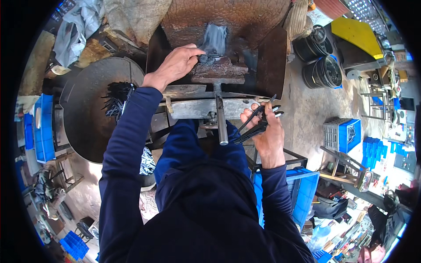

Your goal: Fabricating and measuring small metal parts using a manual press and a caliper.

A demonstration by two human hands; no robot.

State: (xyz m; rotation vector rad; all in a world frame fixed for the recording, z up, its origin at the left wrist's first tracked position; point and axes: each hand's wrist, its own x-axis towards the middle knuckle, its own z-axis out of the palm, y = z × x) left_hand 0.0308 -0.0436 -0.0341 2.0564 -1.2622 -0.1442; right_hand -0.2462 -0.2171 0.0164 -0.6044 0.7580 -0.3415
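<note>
My left hand reaches forward over a dark, crusted ledge, its fingers pinched at a small dark piece that I cannot make out. Just beyond the fingertips is a pale, blurred streak against a brown, wet-looking surface. My right hand is closed around several slim black metal pieces, some pointed, fanning out from the fingers. Between the hands, a metal bar sticks out toward me from the ledge, crossing a grey curved front rail.
A large round metal pan at the left holds a heap of black pieces. Dark side plates flank the ledge. Black buckets, a blue crate and a wooden stool stand at the right. A blue bin sits beside my right forearm.
</note>
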